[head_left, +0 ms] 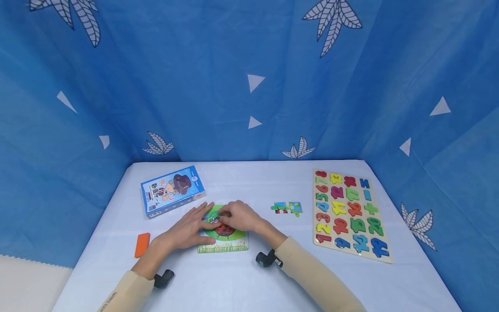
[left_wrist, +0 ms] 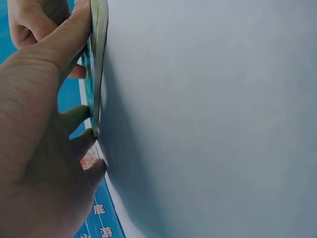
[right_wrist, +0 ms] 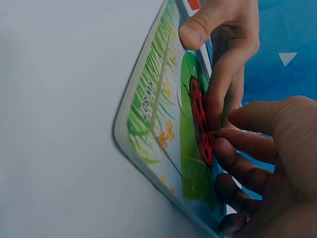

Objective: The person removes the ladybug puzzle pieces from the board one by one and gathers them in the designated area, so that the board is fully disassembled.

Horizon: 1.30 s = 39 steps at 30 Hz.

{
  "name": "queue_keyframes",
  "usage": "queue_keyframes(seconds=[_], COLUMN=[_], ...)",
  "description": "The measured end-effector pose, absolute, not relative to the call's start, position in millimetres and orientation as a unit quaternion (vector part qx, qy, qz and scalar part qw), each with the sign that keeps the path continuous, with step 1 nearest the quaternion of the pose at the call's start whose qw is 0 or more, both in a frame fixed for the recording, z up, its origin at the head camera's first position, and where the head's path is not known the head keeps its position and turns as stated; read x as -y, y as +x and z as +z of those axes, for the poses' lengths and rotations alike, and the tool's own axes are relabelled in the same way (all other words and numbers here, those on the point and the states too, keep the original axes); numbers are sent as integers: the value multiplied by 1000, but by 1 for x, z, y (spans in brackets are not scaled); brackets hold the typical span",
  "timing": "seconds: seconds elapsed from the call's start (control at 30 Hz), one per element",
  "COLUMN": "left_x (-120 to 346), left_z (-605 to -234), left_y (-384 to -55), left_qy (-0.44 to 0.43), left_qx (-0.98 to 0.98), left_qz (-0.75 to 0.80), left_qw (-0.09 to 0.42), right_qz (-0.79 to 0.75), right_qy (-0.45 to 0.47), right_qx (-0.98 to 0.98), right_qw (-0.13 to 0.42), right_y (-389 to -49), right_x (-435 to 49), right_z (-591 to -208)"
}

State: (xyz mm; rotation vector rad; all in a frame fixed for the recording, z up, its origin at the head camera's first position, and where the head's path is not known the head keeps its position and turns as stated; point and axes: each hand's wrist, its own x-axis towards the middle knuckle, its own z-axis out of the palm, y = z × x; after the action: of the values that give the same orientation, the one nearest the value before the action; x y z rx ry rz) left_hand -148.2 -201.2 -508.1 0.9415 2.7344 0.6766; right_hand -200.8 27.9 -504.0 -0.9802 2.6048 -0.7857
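Note:
A puzzle board [head_left: 224,249] with a red ladybug picture on green grass lies in the middle of the table. My left hand [head_left: 189,227] rests across its left side, fingers spread, thumb near the ladybug and a straight finger reaching to the right hand. On the upper part of the board, the curled thumb and fingertips of my right hand [head_left: 239,216] pinch a puzzle piece, mostly hidden by the fingers. In the right wrist view the right fingertips meet the left finger at the edge of the ladybug [right_wrist: 196,106].
Two loose puzzle pieces [head_left: 287,208] lie right of the board. Further right is a wooden number board [head_left: 351,216] with coloured numerals. A blue game box [head_left: 173,190] sits at the back left, and an orange block [head_left: 142,245] lies beside the left forearm. Blue curtains surround the table.

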Motion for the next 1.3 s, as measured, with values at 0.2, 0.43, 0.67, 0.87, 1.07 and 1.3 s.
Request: queue_keyframes(seconds=[0.2,0.43,0.67,0.87,1.07,1.3], left_x=[202,203,202,202,202,203], left_z=[-509,-511,-512,-513,-512,-513], left_y=[-149,-150,-150,-152,-152,-150], left_qy=[322,325,326,326,324,327], left_qx=[-914,-913,-912,-913,-915,-914], left_qz=[236,235,238,237,234,230], left_qw=[80,77,74,66,62,66], right_qz=[-265,-282,-269,-246,-229,-237], right_qy=[-340,-331,-319,-322,-324,-330], right_qx=[-893,-890,-899,-907,-911,-908], right_qw=[127,137,131,112,110,106], right_y=[-198,-199,-198,-197,-195,-196], right_x=[-22,-20,-19,-18,-16,-15], right_z=[-501,-501,-502,-499,-497,-495])
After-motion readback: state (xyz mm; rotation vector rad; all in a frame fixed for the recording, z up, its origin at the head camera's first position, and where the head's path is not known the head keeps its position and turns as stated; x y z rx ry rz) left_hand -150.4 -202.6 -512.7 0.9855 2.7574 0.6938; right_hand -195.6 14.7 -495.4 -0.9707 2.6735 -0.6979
